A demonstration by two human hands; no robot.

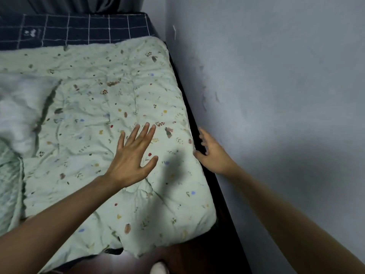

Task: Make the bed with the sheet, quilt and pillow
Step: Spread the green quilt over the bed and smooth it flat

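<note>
Your left hand (134, 157) lies flat with fingers spread on the pale green flowered quilt (110, 119), which covers most of the bed. Your right hand (212, 153), fingers loosely apart, touches the quilt's edge by the grey wall (276, 95). The dark checked sheet (79, 28) shows beyond the quilt's far edge.

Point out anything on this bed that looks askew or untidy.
The floral quilt is creased all over, and at the left a part is folded back, pale underside up. Its far edge stops short, leaving the navy checked sheet bare. No pillow shows.
</note>
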